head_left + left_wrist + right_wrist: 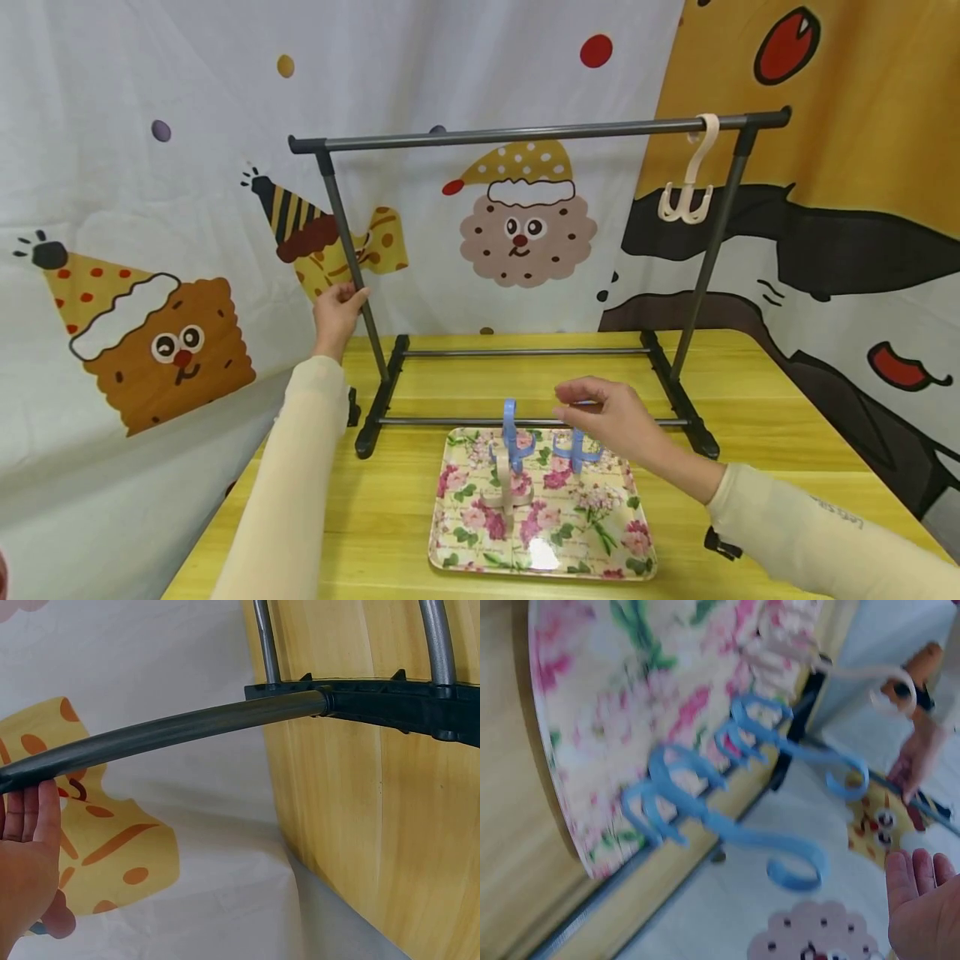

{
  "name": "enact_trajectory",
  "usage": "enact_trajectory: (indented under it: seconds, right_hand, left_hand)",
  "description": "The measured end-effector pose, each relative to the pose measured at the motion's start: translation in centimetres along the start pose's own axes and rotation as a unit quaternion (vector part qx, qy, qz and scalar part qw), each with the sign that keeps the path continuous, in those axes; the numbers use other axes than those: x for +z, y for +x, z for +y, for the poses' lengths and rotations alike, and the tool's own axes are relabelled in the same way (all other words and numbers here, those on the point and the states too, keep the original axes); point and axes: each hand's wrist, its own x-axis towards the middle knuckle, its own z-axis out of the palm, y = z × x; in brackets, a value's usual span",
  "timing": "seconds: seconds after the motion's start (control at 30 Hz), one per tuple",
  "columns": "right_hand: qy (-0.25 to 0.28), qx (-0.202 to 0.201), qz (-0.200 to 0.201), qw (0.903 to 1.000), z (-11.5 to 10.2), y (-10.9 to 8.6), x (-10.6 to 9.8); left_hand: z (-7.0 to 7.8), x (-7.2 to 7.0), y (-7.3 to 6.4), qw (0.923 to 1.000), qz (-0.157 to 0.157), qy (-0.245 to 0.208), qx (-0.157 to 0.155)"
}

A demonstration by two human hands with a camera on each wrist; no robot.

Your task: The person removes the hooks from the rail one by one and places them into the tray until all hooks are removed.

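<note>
My left hand [337, 318] is at the left post [347, 237] of a dark metal rack. In the left wrist view its straight fingers [31, 814] touch the post, with the thumb held apart. Above the back right of a flowered tray [450, 533], my right hand [618, 421] is bent slightly and holds nothing. Just below it stands a blue hook hanger [577, 457], partly covered by the hand in the head view. A second blue hook hanger [510, 429] and a cream one [505, 500] stand upright on the tray's left half.
Another cream hook hanger [686, 200] hangs at the right end of the rack's top bar [525, 133]. The rack's black feet [367, 437] stand on a yellow wooden table [390, 517], behind the tray. A printed cartoon curtain [225, 100] hangs close behind.
</note>
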Motion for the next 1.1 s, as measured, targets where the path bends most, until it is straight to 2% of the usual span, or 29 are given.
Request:
enact_trajectory:
  seconds: [0.2, 0.37, 0.47, 0.67, 0.83, 1.1]
  right_hand:
    - [-0.052, -0.019, 0.081, 0.9952, -1.3, 1.8, -3.6]
    - [-0.105, -0.061, 0.160, 0.9795, -2.3, 3.3, -6.9]
    - [-0.119, -0.059, 0.199, 0.9709, -3.0, 4.0, -8.4]
    - [-0.124, -0.030, 0.233, 0.9640, -3.8, 4.8, -10.9]
    - [-0.118, -0.011, 0.266, 0.9566, -4.0, 5.6, -12.9]
    - [-0.085, -0.019, 0.344, 0.9348, -5.3, 7.3, -16.3]
  left_hand:
    - [-0.1, 0.1, 0.0, 1.0000, 0.000, 0.003, -0.001]
    - [0.0, 0.1, -0.1, 1.0000, 0.000, -0.003, -0.003]
    - [0.0, 0.0, -0.2, 1.0000, -0.002, -0.003, -0.001]
    - [0.1, -0.1, -0.3, 1.0000, -0.003, 0.000, 0.007]
    - [0.2, -0.1, -0.3, 1.0000, -0.005, -0.004, 0.002]
    - [0.2, -0.2, -0.4, 1.0000, -0.005, -0.004, 0.001]
